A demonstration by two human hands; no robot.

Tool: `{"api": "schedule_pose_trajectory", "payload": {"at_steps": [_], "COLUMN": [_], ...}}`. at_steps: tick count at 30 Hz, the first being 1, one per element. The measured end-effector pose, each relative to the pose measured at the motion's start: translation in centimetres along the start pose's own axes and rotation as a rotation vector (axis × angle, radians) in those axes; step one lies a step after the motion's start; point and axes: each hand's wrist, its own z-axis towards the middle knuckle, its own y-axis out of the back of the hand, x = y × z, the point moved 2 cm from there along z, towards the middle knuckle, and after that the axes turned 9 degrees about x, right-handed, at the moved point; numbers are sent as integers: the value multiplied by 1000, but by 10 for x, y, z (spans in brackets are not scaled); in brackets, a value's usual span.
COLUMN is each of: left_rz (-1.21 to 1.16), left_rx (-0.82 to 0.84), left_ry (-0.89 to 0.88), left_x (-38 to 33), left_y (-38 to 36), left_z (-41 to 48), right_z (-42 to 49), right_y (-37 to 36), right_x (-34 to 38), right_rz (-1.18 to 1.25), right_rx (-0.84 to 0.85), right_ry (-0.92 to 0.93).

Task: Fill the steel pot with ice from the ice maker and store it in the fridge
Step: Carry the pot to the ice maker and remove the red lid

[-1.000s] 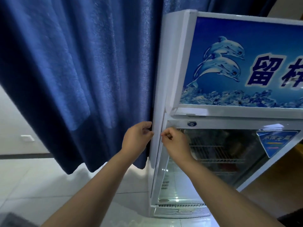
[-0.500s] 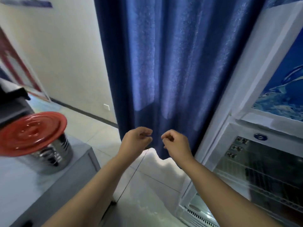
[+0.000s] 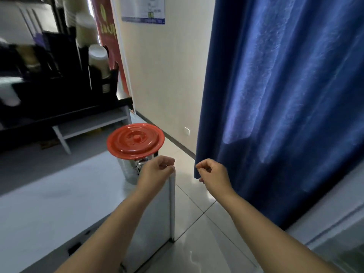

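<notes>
Head view. The steel pot [image 3: 127, 170], a shiny ribbed cylinder capped by a red ringed lid [image 3: 135, 140] with a centre knob, stands at the far corner of the grey desk [image 3: 59, 198]. The left hand [image 3: 155, 171] is curled and empty just beside the pot. The right hand [image 3: 213, 174] is likewise curled and empty, before the blue curtain [image 3: 285, 95].

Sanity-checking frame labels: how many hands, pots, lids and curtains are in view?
Hands: 2 (left hand, right hand)
Pots: 1 (steel pot)
Lids: 1 (red lid, on the pot)
Curtains: 1 (blue curtain)
Total: 5
</notes>
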Motion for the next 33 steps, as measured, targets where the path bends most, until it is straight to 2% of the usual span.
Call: {"api": "schedule_pose_trajectory", "payload": {"at_steps": [7,12,15,18,24,29,33], "left_rz": [-59,-28,-46,-27,-136,-174,-188], "left_rx": [-177,-337,-368,-325,-152,-67,-40], "left_ry": [19,109,159,232,306,327,337], "left_x": [20,49,65,79,96,105,111], "left_y": [79,135,157,170,182,185,188], "left_z": [27,63,86,106,134,146,148], "right_z": [34,67,85,101,119,124,127], "right_y": [-56,-86,-104,-120,-142,-152,-151], "right_x": [33,53,60,64,66,70,72], "right_rz": [-42,83,127,126,340,512,546], "right_rx": [89,58,62,50,56,67,45], "right_ry": [-3,-64,-124,-220,-429,-476,-469]}}
